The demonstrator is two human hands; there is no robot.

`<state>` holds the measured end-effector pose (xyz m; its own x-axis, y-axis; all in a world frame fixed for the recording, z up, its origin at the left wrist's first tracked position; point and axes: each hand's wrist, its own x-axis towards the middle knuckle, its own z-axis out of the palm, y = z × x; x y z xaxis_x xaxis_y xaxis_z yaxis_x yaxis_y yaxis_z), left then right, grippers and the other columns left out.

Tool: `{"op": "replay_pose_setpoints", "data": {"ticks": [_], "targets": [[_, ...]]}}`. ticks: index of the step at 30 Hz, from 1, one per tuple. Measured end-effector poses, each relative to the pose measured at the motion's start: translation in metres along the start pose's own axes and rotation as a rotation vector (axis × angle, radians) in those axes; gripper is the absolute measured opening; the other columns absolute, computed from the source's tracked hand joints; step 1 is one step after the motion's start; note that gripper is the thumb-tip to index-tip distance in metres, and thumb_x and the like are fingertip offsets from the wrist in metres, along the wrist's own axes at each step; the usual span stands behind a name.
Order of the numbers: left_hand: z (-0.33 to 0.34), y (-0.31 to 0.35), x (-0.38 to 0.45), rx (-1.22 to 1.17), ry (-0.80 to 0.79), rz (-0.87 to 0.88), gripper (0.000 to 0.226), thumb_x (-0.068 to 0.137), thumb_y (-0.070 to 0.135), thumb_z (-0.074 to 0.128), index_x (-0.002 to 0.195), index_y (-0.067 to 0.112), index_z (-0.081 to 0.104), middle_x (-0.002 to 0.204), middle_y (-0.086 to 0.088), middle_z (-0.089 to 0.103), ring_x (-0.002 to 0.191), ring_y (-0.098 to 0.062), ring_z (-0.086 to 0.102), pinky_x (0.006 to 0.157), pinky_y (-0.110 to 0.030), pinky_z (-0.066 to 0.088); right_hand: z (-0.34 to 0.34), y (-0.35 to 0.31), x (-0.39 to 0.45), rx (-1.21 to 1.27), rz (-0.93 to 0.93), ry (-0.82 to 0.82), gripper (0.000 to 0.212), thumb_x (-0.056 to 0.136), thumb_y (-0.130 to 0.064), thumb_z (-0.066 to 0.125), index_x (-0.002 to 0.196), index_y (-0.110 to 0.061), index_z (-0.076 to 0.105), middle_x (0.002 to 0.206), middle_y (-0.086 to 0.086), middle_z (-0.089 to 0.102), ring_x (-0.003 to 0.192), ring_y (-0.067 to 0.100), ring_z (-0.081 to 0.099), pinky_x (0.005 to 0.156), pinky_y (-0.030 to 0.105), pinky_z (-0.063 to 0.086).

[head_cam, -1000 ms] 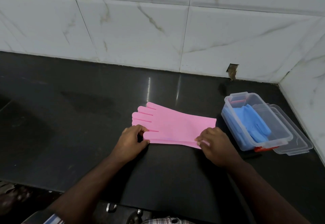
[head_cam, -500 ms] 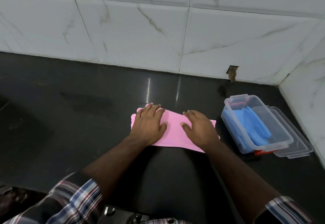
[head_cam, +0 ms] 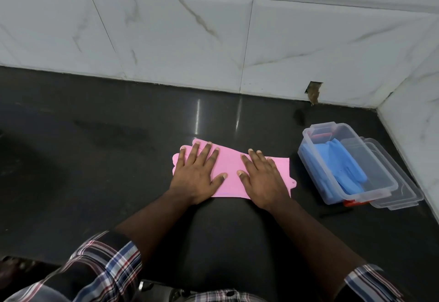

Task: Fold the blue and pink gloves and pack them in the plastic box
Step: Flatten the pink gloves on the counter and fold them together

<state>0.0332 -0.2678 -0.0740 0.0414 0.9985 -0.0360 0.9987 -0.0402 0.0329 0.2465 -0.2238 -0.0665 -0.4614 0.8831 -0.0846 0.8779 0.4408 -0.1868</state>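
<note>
A pink glove [head_cam: 230, 167] lies folded lengthwise on the black counter [head_cam: 95, 159]. My left hand [head_cam: 199, 174] rests flat on its finger end, fingers spread. My right hand [head_cam: 263, 178] lies flat on the cuff end, also spread. Both palms press down and grip nothing. To the right stands a clear plastic box [head_cam: 308, 159] with blue gloves [head_cam: 344, 166] inside it.
The box's clear lid [head_cam: 403, 192] lies under and beside the box, close to the right wall. White marble tiles form the back wall [head_cam: 213, 40] and right wall [head_cam: 418, 116]. A chipped hole [head_cam: 313, 91] sits at the back wall's base.
One second ago both hands pinched the glove's near edge. They folded it over and moved on top; since half a second ago they stay flat on it, fingers slightly wider.
</note>
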Motion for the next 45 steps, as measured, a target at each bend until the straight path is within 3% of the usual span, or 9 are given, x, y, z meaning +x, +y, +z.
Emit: {"op": "replay_pose_setpoints", "data": {"ticks": [6,10,17,22,26,35,40,43,45], "targets": [[-0.002,0.000,-0.001,0.000,-0.017,0.002,0.084,0.089,0.075,0.007,0.159,0.029,-0.003,0.168,0.002,-0.008,0.153,-0.026,-0.015,0.121,-0.057,-0.007,-0.003,0.004,0.003,0.014,-0.004,-0.030,0.062,0.102,-0.056,0.019,0.157,-0.028,0.011,0.166,-0.002,0.002,0.153,0.018,-0.001,0.118,0.035,-0.004],[-0.003,-0.001,-0.004,-0.001,-0.021,0.003,0.086,0.088,0.078,0.006,0.159,0.031,-0.001,0.168,0.001,-0.007,0.153,-0.027,-0.015,0.121,-0.057,-0.008,-0.006,0.020,0.000,-0.042,0.045,-0.035,0.063,0.101,-0.058,0.017,0.157,-0.030,0.011,0.166,-0.001,0.004,0.153,0.020,-0.001,0.121,0.043,-0.001],[-0.005,0.000,-0.008,-0.020,-0.056,0.000,0.089,0.084,0.082,0.004,0.159,0.033,-0.005,0.168,0.002,-0.011,0.153,-0.026,-0.019,0.120,-0.057,-0.010,-0.007,0.027,-0.001,-0.054,0.037,-0.037,0.061,0.102,-0.057,0.016,0.157,-0.032,0.011,0.166,-0.002,0.004,0.153,0.020,-0.001,0.116,0.038,-0.008],[-0.021,0.000,-0.004,-0.036,-0.122,0.007,0.095,0.081,0.086,0.011,0.159,0.033,-0.001,0.168,0.003,-0.005,0.154,-0.027,-0.014,0.120,-0.057,-0.010,-0.021,0.030,-0.007,0.079,0.095,0.069,0.055,0.104,-0.044,0.033,0.155,-0.024,0.026,0.165,0.001,0.017,0.152,0.021,0.009,0.121,0.041,0.007],[-0.031,0.007,0.005,-0.006,-0.110,0.086,0.095,0.082,0.086,0.016,0.159,0.031,0.003,0.168,0.005,0.001,0.154,-0.026,-0.009,0.119,-0.060,-0.009,-0.034,0.039,-0.017,0.084,0.388,0.217,0.057,0.100,-0.039,0.048,0.151,-0.019,0.035,0.158,0.003,0.035,0.146,0.024,0.032,0.118,0.040,0.025],[-0.032,0.015,0.023,0.025,-0.314,0.184,0.120,0.066,0.095,0.038,0.158,0.033,-0.009,0.167,0.008,-0.013,0.153,-0.025,-0.018,0.115,-0.067,-0.011,-0.046,0.036,-0.030,0.080,0.629,-0.053,0.060,0.095,-0.049,0.055,0.141,-0.012,0.046,0.135,0.007,0.058,0.124,0.024,0.056,0.104,0.039,0.045],[-0.031,0.014,0.023,0.018,-0.311,0.186,0.123,0.064,0.098,0.037,0.158,0.032,-0.009,0.167,0.007,-0.014,0.153,-0.025,-0.018,0.115,-0.067,-0.011,-0.056,0.038,-0.024,0.381,0.773,-0.086,0.041,0.090,-0.042,0.067,0.118,-0.014,0.060,0.114,0.004,0.066,0.106,0.021,0.064,0.099,0.037,0.052],[-0.031,0.013,0.023,0.011,-0.318,0.186,0.125,0.063,0.098,0.037,0.158,0.032,-0.010,0.167,0.007,-0.014,0.153,-0.025,-0.018,0.115,-0.067,-0.012,-0.059,0.037,-0.022,0.443,0.796,-0.059,0.029,0.088,-0.039,0.071,0.100,-0.015,0.060,0.094,0.001,0.065,0.092,0.019,0.065,0.094,0.037,0.055],[-0.031,0.013,0.023,0.013,-0.322,0.190,0.125,0.063,0.098,0.037,0.158,0.032,-0.011,0.167,0.007,-0.015,0.153,-0.026,-0.019,0.115,-0.067,-0.011,-0.061,0.037,-0.024,0.489,0.784,-0.002,0.025,0.088,-0.036,0.072,0.099,-0.017,0.058,0.090,-0.004,0.060,0.086,0.015,0.061,0.090,0.033,0.054]]}}
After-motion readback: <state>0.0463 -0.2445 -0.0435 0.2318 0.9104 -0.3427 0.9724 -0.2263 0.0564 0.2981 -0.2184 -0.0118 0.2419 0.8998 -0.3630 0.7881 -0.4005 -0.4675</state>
